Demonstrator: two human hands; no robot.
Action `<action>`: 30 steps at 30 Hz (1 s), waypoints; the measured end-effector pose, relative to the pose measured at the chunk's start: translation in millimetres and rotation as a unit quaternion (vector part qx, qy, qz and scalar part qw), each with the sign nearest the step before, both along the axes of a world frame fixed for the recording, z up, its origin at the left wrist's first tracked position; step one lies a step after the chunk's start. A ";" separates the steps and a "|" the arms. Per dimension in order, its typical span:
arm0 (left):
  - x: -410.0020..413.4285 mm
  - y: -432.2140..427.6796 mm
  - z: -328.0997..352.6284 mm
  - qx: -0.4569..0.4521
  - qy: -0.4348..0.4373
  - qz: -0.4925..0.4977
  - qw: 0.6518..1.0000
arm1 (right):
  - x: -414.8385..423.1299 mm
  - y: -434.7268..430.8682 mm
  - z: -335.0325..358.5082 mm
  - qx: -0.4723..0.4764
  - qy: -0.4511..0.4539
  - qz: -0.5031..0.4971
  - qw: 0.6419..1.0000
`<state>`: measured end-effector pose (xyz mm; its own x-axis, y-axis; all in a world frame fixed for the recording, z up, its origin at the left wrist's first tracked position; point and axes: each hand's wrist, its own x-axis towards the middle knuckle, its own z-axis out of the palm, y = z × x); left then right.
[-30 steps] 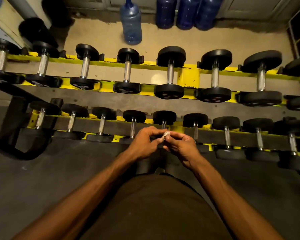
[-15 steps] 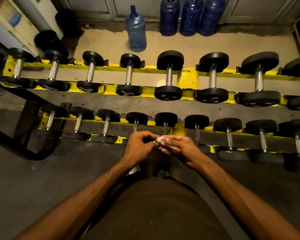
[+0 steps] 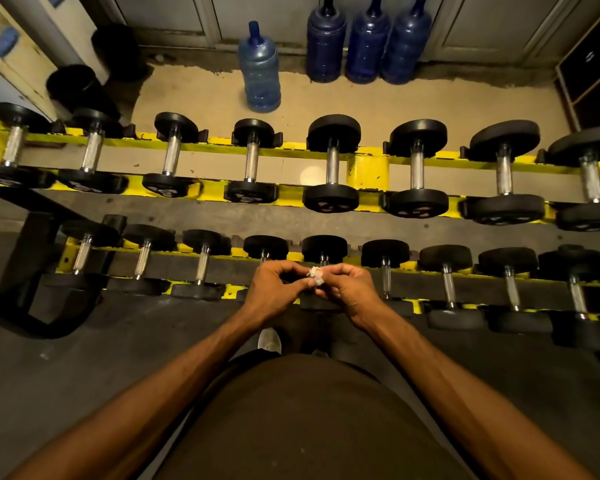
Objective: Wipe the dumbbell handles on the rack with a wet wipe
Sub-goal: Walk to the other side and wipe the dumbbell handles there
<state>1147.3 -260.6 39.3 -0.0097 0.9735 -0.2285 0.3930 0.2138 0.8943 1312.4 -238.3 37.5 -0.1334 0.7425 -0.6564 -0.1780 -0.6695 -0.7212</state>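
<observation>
Your left hand point(image 3: 274, 291) and right hand point(image 3: 349, 292) meet above the near tier of the rack point(image 3: 368, 171). The fingers of both are curled and pinch one small crumpled wet wipe point(image 3: 315, 276) between the fingertips. The wipe touches none of the handles point(image 3: 332, 166).

Judged status: the wipe is being readied and no wiping is under way. No handle shows whether it has been cleaned, so treat all as outstanding.

Count:
- Far tier: eight dumbbells point(image 3: 417, 171).
- Near tier: nine, two partly hidden behind your hands.
- Floor beyond the rack: four water bottles point(image 3: 260, 74).
</observation>
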 end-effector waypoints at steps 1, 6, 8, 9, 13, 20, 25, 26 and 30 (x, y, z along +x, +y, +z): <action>-3.2 3.4 -2.2 -0.001 -0.004 0.007 1.000 | -4.1 3.4 0.4 0.000 -0.006 0.000 1.000; -19.8 18.7 -12.6 -0.027 -0.009 0.066 0.997 | -19.3 18.8 2.9 -0.002 0.027 0.040 0.999; -27.1 27.9 -9.8 -0.035 -0.026 0.077 0.996 | -20.8 27.2 6.4 0.013 0.039 0.073 0.996; -29.9 32.2 -7.5 -0.039 -0.034 0.077 0.996 | -20.6 31.1 8.4 0.032 0.029 0.093 0.995; -36.6 46.6 0.8 -0.068 -0.085 0.070 0.992 | -26.7 45.6 10.5 0.134 -0.070 0.140 0.978; -52.4 69.3 4.4 -0.112 -0.134 0.069 0.982 | -49.4 62.6 2.4 0.193 -0.136 0.098 0.967; -57.3 79.1 3.2 -0.129 -0.147 0.049 0.979 | -60.3 73.9 -2.9 0.234 -0.231 0.079 0.941; -57.9 81.3 3.2 -0.132 -0.142 0.053 0.980 | -62.1 75.6 -4.1 0.257 -0.257 0.093 0.927; -59.1 93.2 5.7 -0.153 -0.145 0.084 0.974 | -64.6 80.9 -4.8 0.321 -0.335 0.157 0.872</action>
<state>1088.2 -167.4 45.0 -0.0551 0.8495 -0.5248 0.0688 0.5276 0.8467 1247.9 -157.4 32.7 -0.1432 0.9814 -0.1279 0.5473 -0.0291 -0.8365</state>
